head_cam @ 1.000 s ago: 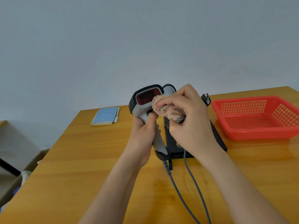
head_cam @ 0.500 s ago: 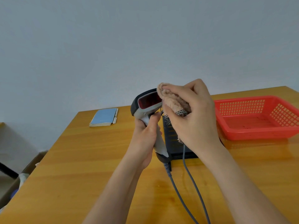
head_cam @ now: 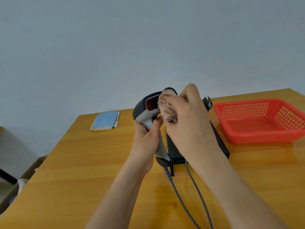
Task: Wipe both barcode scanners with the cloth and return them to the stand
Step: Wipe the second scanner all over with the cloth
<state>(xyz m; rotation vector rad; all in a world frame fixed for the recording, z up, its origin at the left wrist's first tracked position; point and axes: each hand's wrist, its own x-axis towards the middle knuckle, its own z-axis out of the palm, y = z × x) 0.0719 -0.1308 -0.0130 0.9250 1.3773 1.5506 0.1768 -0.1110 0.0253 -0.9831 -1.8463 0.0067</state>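
1. The left hand (head_cam: 145, 139) holds a scanner (head_cam: 145, 113) by its handle, fingers curled round it; that grip is tight on the handle, above the counter (head_cam: 82, 162).
2. The scanner is upright and tilted, its red window (head_cam: 151, 105) turned toward the person, its head above the left hand.
3. The right hand (head_cam: 188, 119) has its grip closed on a bunched pink cloth (head_cam: 166, 104), pressing it against the right side of the scanner's head, just beside the window.
4. A checked scrap of the cloth pokes out under the right fingers (head_cam: 171, 119).
5. The black stand (head_cam: 221, 146) lies on the counter behind and under the right hand, largely hidden by it.
6. A dark part of something (head_cam: 207, 102) shows beyond the right hand; what it is cannot be told.
7. Two grey cables (head_cam: 194, 187) run over the counter toward the person, one from the scanner's base.
8. A red basket (head_cam: 257, 138) sits to the right of the stand.
9. A blue notebook (head_cam: 105, 120) lies well apart at the far left, a pen (head_cam: 117, 119) along its right edge.
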